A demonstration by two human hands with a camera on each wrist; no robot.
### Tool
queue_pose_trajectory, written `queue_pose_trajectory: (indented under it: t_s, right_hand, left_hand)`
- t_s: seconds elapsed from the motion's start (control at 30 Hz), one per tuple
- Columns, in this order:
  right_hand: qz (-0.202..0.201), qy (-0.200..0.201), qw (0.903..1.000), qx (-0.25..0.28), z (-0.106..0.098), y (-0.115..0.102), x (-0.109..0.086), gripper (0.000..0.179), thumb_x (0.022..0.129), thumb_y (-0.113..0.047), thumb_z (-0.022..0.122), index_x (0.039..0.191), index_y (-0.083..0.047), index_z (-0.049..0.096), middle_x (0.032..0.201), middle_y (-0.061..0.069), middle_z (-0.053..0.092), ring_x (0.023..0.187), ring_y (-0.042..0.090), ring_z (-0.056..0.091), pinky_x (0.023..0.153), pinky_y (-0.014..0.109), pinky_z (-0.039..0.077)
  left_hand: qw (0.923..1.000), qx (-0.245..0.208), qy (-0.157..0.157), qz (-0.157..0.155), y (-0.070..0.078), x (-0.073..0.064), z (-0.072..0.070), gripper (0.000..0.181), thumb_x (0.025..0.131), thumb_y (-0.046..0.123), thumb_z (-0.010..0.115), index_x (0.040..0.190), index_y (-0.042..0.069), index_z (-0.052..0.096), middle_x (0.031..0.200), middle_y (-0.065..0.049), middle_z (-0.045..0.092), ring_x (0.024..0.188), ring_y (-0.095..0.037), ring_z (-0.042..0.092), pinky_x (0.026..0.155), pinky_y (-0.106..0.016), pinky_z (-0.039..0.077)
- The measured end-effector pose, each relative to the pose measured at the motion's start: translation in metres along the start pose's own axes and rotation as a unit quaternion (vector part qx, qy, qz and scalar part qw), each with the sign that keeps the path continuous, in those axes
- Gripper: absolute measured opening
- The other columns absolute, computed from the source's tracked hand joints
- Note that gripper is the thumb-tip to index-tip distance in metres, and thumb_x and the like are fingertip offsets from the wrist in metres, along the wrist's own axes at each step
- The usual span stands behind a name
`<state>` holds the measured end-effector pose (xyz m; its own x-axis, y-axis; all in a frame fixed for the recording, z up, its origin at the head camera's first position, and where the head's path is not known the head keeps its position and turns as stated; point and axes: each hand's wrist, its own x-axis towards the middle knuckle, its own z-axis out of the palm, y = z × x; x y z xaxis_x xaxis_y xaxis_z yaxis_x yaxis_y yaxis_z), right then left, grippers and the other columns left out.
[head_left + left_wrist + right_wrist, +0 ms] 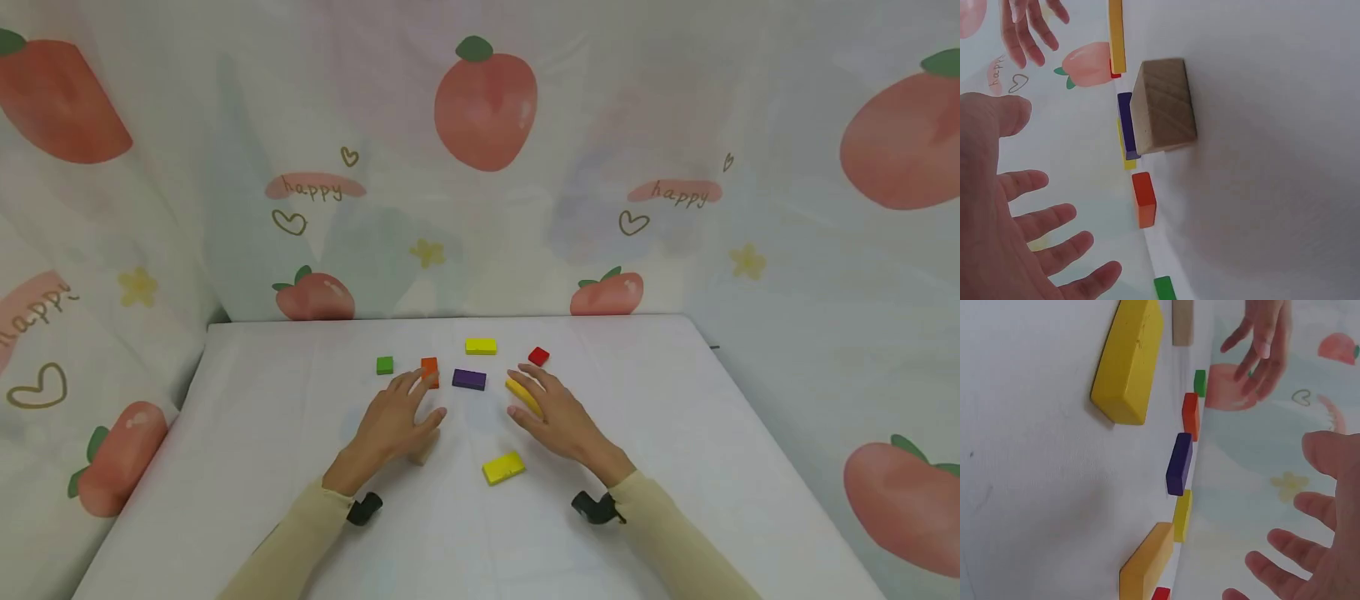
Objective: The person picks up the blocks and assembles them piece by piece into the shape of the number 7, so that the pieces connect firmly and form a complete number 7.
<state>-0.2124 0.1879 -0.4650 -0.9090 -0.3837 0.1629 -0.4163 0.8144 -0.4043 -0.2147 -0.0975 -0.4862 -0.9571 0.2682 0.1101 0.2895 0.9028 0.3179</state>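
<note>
My left hand (pixel 396 419) hovers above the table with its fingers spread, holding nothing. Beneath it lies a plain wooden block (pixel 1169 106), mostly hidden by the hand in the head view. An orange block (pixel 429 372) lies just beyond the left fingertips. My right hand (pixel 558 417) is likewise raised with fingers spread and nothing in them. It partly covers a yellow-orange block (pixel 1117 37). Between the hands, a purple block (pixel 469 380) lies flat. Closer to me is a yellow block (pixel 503 468), large in the right wrist view.
A green block (pixel 385 365) lies at the left, another yellow block (pixel 481 346) at the back, and a red block (pixel 538 356) beyond the right hand. All rest on a white-covered table (pixel 675 533). A fruit-printed curtain (pixel 510 242) stands behind and along both sides.
</note>
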Motion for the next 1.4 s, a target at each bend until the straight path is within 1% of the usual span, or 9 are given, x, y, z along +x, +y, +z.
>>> queue_pose_trajectory:
  t_s: [0.2,0.4,0.53,0.67,0.77,0.97,1.17,1.3,1.4]
  right_hand:
    - [-0.008,0.002,0.9964,0.085,0.002,0.0,-0.007,0.055,0.096,-0.04,0.06,0.147,-0.026,0.045,0.151,0.003,0.044,0.139,0.03,0.044,0.108,0.057,0.04]
    - [-0.005,-0.011,0.9917,0.128,0.008,-0.001,-0.018,0.052,0.095,-0.033,0.064,0.144,-0.028,0.047,0.148,0.0,0.048,0.134,0.026,0.049,0.104,0.052,0.046]
    - [0.005,-0.027,0.9872,0.157,0.012,-0.004,-0.025,0.05,0.094,-0.03,0.065,0.142,-0.022,0.051,0.145,0.0,0.051,0.129,0.027,0.053,0.099,0.049,0.051]
    - [0.008,-0.034,0.9839,0.175,0.017,-0.005,-0.029,0.048,0.094,-0.028,0.066,0.139,-0.015,0.054,0.138,0.003,0.058,0.121,0.026,0.058,0.096,0.046,0.053]
    - [0.003,-0.038,0.9828,0.181,0.021,-0.005,-0.032,0.046,0.094,-0.025,0.065,0.137,-0.011,0.055,0.133,0.007,0.061,0.116,0.026,0.06,0.093,0.046,0.053]
    - [-0.004,-0.054,0.9772,0.205,0.029,-0.006,-0.039,0.042,0.093,-0.019,0.067,0.133,-0.009,0.058,0.128,0.008,0.064,0.114,0.027,0.061,0.093,0.042,0.053]
    - [0.03,-0.085,0.9767,0.195,0.034,-0.007,-0.042,0.042,0.09,-0.022,0.071,0.13,-0.015,0.06,0.122,-0.001,0.066,0.109,0.018,0.059,0.094,0.035,0.051]
    - [0.047,-0.093,0.9781,0.18,0.035,-0.007,-0.043,0.041,0.089,-0.02,0.073,0.128,-0.017,0.062,0.12,-0.004,0.067,0.107,0.014,0.059,0.095,0.037,0.05]
    - [0.057,-0.098,0.9781,0.175,0.035,-0.006,-0.042,0.039,0.088,-0.019,0.073,0.126,-0.019,0.063,0.118,-0.005,0.067,0.105,0.014,0.059,0.096,0.04,0.05]
  left_hand:
    - [0.9982,-0.059,-0.005,-0.014,-0.001,-0.008,0.003,0.063,0.095,0.05,0.056,0.149,0.021,0.042,0.153,-0.006,0.043,0.141,-0.028,0.04,0.11,-0.052,0.04]
    - [0.9941,-0.102,-0.016,-0.034,-0.003,-0.016,0.004,0.061,0.095,0.045,0.06,0.148,0.023,0.043,0.151,-0.005,0.045,0.138,-0.027,0.044,0.107,-0.052,0.043]
    - [0.9916,-0.12,-0.019,-0.044,-0.005,-0.021,0.005,0.058,0.095,0.043,0.061,0.146,0.021,0.046,0.148,-0.005,0.048,0.137,-0.027,0.046,0.107,-0.051,0.044]
    - [0.9877,-0.15,-0.012,-0.04,-0.007,-0.025,0.005,0.054,0.095,0.039,0.063,0.142,0.016,0.051,0.137,-0.005,0.058,0.124,-0.025,0.056,0.1,-0.047,0.049]
    - [0.9851,-0.166,-0.013,-0.044,-0.009,-0.027,0.007,0.051,0.094,0.037,0.064,0.138,0.013,0.054,0.126,-0.004,0.063,0.113,-0.021,0.061,0.093,-0.043,0.052]
    - [0.9793,-0.192,-0.025,-0.061,-0.013,-0.031,0.011,0.049,0.09,0.031,0.07,0.133,0.011,0.058,0.115,-0.002,0.065,0.103,-0.016,0.061,0.087,-0.038,0.053]
    - [0.9737,-0.215,-0.033,-0.069,-0.018,-0.034,0.016,0.048,0.086,0.026,0.076,0.127,0.008,0.061,0.106,0.0,0.066,0.091,-0.012,0.058,0.074,-0.028,0.05]
    - [0.9689,-0.231,-0.05,-0.074,-0.019,-0.034,0.019,0.045,0.082,0.025,0.079,0.121,0.006,0.064,0.097,0.001,0.065,0.084,-0.011,0.056,0.068,-0.025,0.046]
    - [0.9688,-0.228,-0.059,-0.076,-0.019,-0.033,0.021,0.047,0.08,0.027,0.081,0.12,0.007,0.065,0.096,0.002,0.064,0.083,-0.011,0.054,0.069,-0.025,0.044]
